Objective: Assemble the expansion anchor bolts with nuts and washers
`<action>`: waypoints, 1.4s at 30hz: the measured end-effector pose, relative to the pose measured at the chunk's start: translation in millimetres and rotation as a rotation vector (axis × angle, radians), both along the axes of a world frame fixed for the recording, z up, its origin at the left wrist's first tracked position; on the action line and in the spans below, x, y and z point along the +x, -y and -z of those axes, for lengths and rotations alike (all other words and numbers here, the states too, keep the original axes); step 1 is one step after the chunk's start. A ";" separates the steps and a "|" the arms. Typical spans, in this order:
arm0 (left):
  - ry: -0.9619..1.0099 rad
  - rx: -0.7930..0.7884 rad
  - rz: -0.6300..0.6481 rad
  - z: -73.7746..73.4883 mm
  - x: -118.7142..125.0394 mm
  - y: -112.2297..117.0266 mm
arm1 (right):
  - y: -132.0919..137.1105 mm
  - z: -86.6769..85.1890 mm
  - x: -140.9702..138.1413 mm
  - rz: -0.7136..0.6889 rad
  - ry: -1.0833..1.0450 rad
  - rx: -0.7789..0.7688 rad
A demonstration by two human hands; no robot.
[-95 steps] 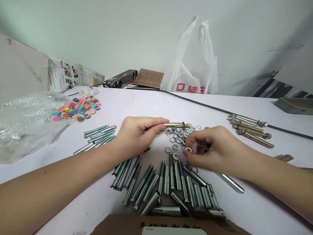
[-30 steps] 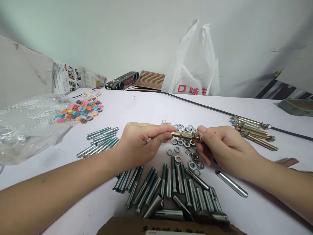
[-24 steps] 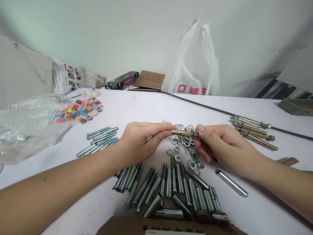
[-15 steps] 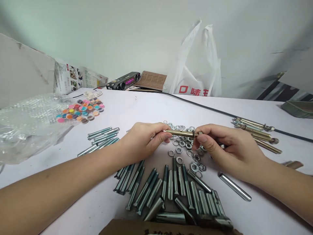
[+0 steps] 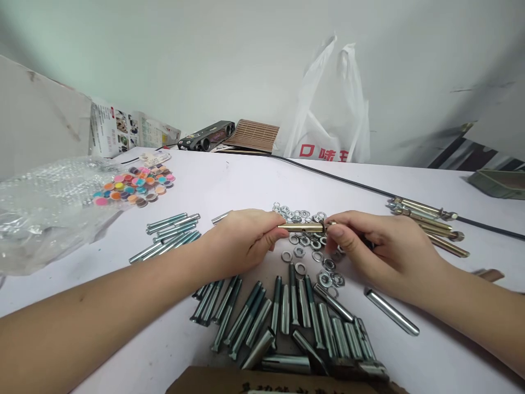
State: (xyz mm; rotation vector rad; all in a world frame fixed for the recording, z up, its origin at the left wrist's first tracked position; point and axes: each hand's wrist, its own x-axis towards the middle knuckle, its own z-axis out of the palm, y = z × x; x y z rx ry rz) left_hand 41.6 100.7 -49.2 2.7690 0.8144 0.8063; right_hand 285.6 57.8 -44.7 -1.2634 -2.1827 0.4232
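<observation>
My left hand (image 5: 241, 241) pinches the left end of a brass-coloured anchor bolt (image 5: 301, 226), held level above the table. My right hand (image 5: 377, 249) is closed on the bolt's right end, thumb and forefinger around a nut or washer there; I cannot tell which. Just below the bolt lies a scatter of loose nuts and washers (image 5: 311, 246). In front of both hands lies a heap of silver bolts and sleeves (image 5: 287, 314).
Bare silver rods (image 5: 170, 235) lie at the left, finished brass anchors (image 5: 430, 224) at the right, one loose sleeve (image 5: 391, 312) near my right wrist. Coloured discs (image 5: 133, 186), bubble wrap (image 5: 45, 213), a white plastic bag (image 5: 328, 120), a black cable (image 5: 369, 189) and a cardboard box edge (image 5: 266, 383) surround the area.
My right hand picked a small part from the pile, came up to the bolt's right end and closed on it. The left hand kept hold of the bolt.
</observation>
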 end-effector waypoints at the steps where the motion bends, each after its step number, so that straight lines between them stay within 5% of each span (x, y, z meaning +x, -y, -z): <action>1: 0.014 0.035 0.020 0.9 -0.2 0.1 | 1.4 -2.1 -1.9 0.001 -0.016 -0.049; 5: 0.031 0.132 0.090 5.1 -0.7 -2.6 | 5.4 -7.6 -9.1 0.054 -0.096 -0.261; 9: 0.055 0.213 0.117 8.1 -0.3 -4.8 | 6.3 -11.4 -11.2 0.122 -0.224 -0.654; 13: 0.037 0.199 0.078 6.2 0.0 -3.2 | 4.6 -16.2 -10.9 0.066 -0.346 -0.756; 20: 0.022 -0.045 -0.004 -1.7 -0.2 -3.5 | 8.8 -14.0 -5.8 -0.013 -0.364 -0.433; 25: 0.016 -0.144 0.053 -0.7 -2.0 -4.8 | 12.9 -2.9 1.8 -0.083 0.025 0.201; 28: -0.010 -0.130 0.072 0.3 -3.4 -6.0 | 11.4 -1.5 2.1 -0.079 0.214 0.442; 38: -0.109 -0.071 0.099 5.9 -3.4 -9.2 | 16.4 0.7 -0.2 -0.092 0.302 0.444; 42: -0.065 -0.070 0.107 5.2 -1.3 -7.4 | 15.4 -12.2 -7.5 -0.017 0.148 0.127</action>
